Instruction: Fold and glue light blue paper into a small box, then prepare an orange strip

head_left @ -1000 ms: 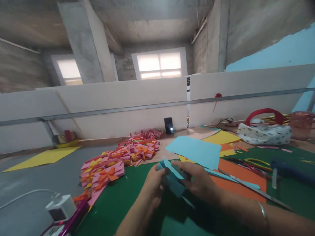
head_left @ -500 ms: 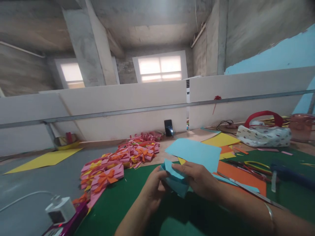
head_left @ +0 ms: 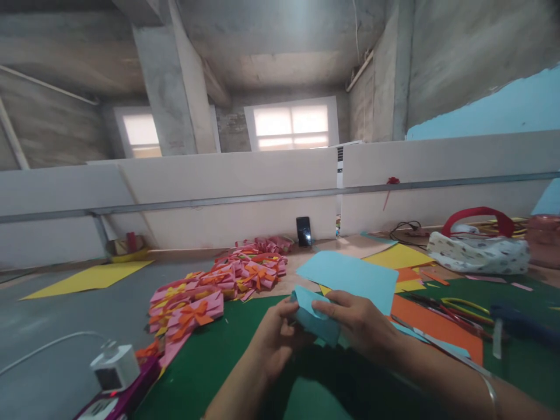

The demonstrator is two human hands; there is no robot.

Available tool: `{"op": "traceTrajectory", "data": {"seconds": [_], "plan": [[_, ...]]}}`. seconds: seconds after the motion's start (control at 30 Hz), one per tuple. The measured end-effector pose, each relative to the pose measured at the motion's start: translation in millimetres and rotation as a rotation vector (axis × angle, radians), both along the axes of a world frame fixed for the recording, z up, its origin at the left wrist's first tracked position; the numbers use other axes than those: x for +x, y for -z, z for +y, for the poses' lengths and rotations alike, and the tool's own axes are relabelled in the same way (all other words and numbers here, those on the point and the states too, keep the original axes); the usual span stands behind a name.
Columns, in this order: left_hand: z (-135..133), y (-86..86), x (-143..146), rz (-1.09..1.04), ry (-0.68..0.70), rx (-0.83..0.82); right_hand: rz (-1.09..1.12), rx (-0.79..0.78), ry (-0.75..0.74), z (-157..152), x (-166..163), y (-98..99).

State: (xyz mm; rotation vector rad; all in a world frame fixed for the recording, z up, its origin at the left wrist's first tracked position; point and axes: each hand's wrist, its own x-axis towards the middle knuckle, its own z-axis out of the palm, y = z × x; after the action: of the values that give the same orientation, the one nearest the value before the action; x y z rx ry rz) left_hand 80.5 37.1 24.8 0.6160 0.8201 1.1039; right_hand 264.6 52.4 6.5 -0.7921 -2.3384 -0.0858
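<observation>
Both hands hold a folded piece of light blue paper [head_left: 312, 315] above the green mat [head_left: 219, 361]. My left hand [head_left: 275, 338] pinches its left edge with thumb and fingers. My right hand [head_left: 361, 324] grips it from the right, fingers pressed along the top fold. A flat light blue sheet [head_left: 350, 277] lies just behind the hands.
A pile of pink, orange and yellow paper bows [head_left: 214, 289] lies to the left. Orange [head_left: 433, 326] and yellow [head_left: 398, 256] sheets, scissors [head_left: 459, 306] and a blue tool [head_left: 520, 324] lie right. A patterned bag [head_left: 479, 251], a phone [head_left: 303, 231] and a white charger [head_left: 114, 366] are also here.
The hands have pressed the blue paper into a tighter fold and moved it slightly to the right. The view has shifted a little to the left.
</observation>
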Motion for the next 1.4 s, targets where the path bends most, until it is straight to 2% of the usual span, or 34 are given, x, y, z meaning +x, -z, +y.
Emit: {"op": "traceTrajectory", "data": {"seconds": [0.1, 0.17, 0.33, 0.4, 0.57, 0.67, 0.8, 0.9, 0.97, 1.07, 1.27, 1.4], "plan": [[2.7, 5.2, 1.3, 0.055, -0.046, 0.005, 0.1, -0.144, -0.106, -5.6, -1.3, -6.3], [3.4, 7.0, 2.5, 0.064, -0.067, 0.002, 0.116, -0.187, -0.149, -9.2, -2.9, -8.9], [3.2, 4.5, 2.5, 0.032, -0.107, -0.028, 0.058, -0.133, -0.07, -1.4, -3.5, 0.5], [2.7, 4.7, 2.3, 0.053, -0.117, 0.013, 0.031, -0.115, -0.046, 3.9, -2.2, 5.9], [0.6, 9.9, 2.8, 0.118, -0.181, 0.12, -0.033, -0.097, -0.112, 1.6, -2.5, 7.5], [0.0, 8.8, 2.7, 0.126, -0.224, 0.178, 0.082, -0.174, -0.155, -3.8, -3.4, 2.5], [2.7, 6.0, 2.7, 0.127, -0.252, 0.266, 0.384, -0.373, -0.005, -2.4, -2.8, -4.4], [6.7, 8.6, 2.8, 0.13, -0.248, 0.332, 0.419, -0.496, 0.048, 1.2, -2.1, -8.1], [9.1, 11.8, 2.2, 0.142, -0.242, 0.375, 0.4, -0.515, 0.047, 2.1, -1.8, -9.6], [11.2, 15.0, 0.5, 0.237, -0.239, 0.401, 0.41, -0.481, 0.074, 3.6, -0.8, -9.1], [9.0, 9.4, -0.4, 0.554, -0.369, 0.519, 0.498, -0.444, 0.067, 16.8, 5.7, -1.0], [-1.7, 0.6, 2.2, 0.708, -0.462, 0.714, 0.471, -0.414, 0.011, 20.1, 7.5, 0.1]]}}
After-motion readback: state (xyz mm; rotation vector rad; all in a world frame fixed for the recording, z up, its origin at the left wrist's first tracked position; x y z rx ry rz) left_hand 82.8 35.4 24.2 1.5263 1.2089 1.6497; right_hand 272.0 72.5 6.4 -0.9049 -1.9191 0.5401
